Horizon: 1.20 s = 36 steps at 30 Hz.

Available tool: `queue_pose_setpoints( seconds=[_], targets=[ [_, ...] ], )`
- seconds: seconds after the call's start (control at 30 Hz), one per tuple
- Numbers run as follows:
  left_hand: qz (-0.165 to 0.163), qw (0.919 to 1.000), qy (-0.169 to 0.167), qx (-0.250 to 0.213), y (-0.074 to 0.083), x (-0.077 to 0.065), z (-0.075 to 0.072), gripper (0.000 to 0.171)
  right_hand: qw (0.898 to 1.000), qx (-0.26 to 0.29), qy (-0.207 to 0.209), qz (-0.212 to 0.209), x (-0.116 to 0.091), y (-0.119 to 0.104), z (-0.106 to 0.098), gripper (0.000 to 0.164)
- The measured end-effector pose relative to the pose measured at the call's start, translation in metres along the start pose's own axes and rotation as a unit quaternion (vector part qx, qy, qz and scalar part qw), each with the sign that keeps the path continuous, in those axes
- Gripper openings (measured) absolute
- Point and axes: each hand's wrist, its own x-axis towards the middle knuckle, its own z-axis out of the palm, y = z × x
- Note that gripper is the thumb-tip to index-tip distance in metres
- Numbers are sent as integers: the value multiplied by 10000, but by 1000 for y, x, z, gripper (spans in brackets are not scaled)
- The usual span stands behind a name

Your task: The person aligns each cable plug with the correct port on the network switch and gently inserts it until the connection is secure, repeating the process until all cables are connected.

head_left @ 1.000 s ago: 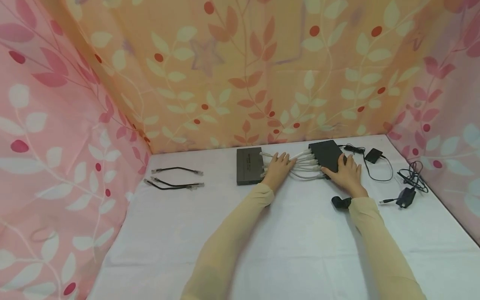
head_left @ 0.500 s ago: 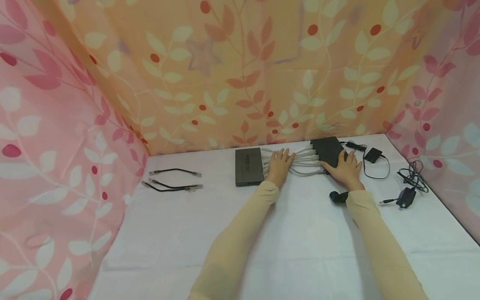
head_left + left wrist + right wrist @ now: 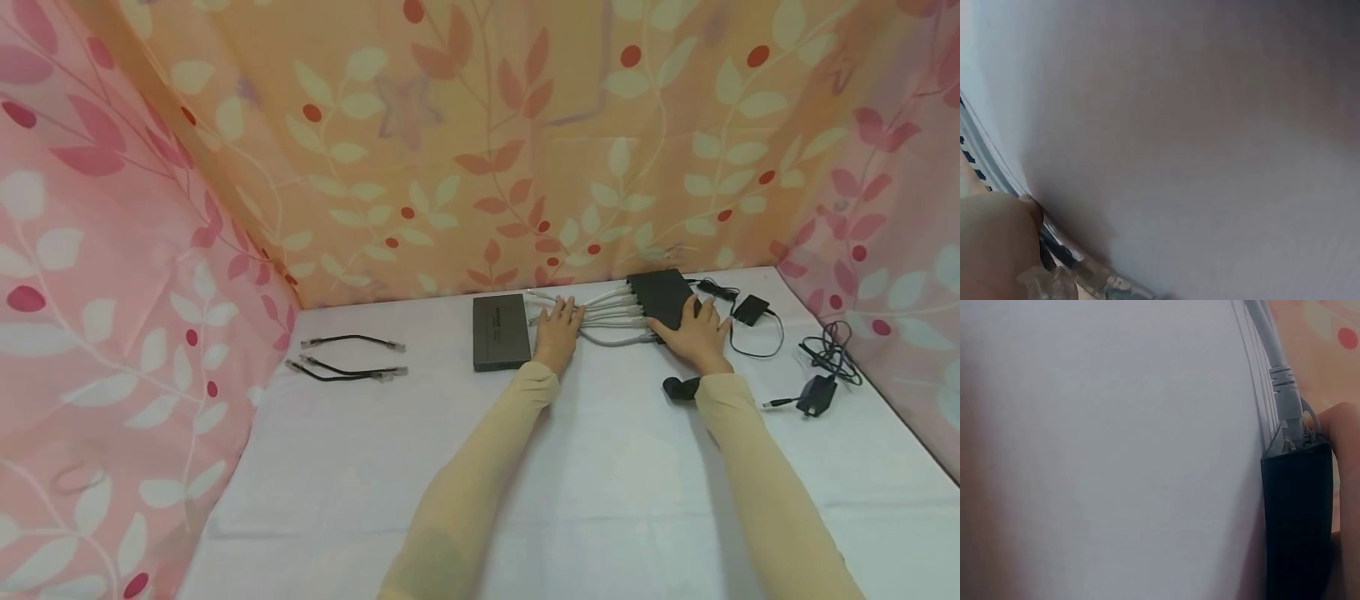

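Bench [image 3: 622,500]: carries grey box [image 3: 501,329], left of black box [image 3: 662,290].
Black box: cabled; best kept flat.
Right hand [image 3: 696,337]: spans black box; cannot tell whether grip pinches.
Left hand [image 3: 557,337]: grip uncurled over white cables [image 3: 618,321].
White cables: keep slack.

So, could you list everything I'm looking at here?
Grey box: one, dark grey, table centre
Black box: one, black, right of it
Pale cables: several, whitish, plugged into the black box
Short cables: three, black, table left
Power adapters: two, black, table right
Small object: one, black, in front of the black box
Tablecloth: one, white, underneath
Hangings: three, floral, orange behind, pink at both sides
Sleeves: two, beige, reaching in
Left fingers: one set, over the pale cables
Right fingers: one set, on the black box
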Motion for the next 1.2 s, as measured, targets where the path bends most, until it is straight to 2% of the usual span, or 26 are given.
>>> queue_pose_setpoints(
  seconds=[0.1, 0.2, 0.47, 0.57, 0.67, 0.77, 0.87, 0.93, 1.1, 1.2],
  targets=[
    [-71, 9995, -30, -294, -2, -4, 0, 54, 10000, -8, -21, -18, 1, -2, 1, 107],
    [-124, 9984, -198, -513, -4, -9, 0, 56, 10000, -21, -26, -12, 3, -1, 2, 107],
    [-176, 9942, -592, -884, -9, -22, -2, 59, 9998, 30, 135, -126, 3, 7, 1, 109],
    [-183, 9923, -520, -1106, -16, -29, -4, 57, 9997, 71, 129, -175, 2, 8, 1, 109],
    [-308, 9890, -260, -1420, -27, -39, -6, 52, 9997, 72, 135, -200, 2, 8, 2, 109],
    [-541, 9811, 77, -1855, -41, -46, -6, 48, 9997, 28, 160, -203, 2, 7, 2, 109],
    [-808, 9716, 292, -2206, -55, -51, 0, 52, 9996, -15, 196, -216, 2, 7, 2, 109],
    [-981, 9670, 332, -2327, -63, -54, 5, 59, 9995, -8, 223, -233, 2, 7, 2, 109],
    [-1321, 9613, 172, -2411, -74, -60, 16, 81, 9993, 2, 266, -262, 2, 9, 3, 109],
    [-1512, 9623, 29, -2260, -75, -62, 22, 89, 9993, 20, 264, -272, 2, 9, 3, 110]
  ],
)
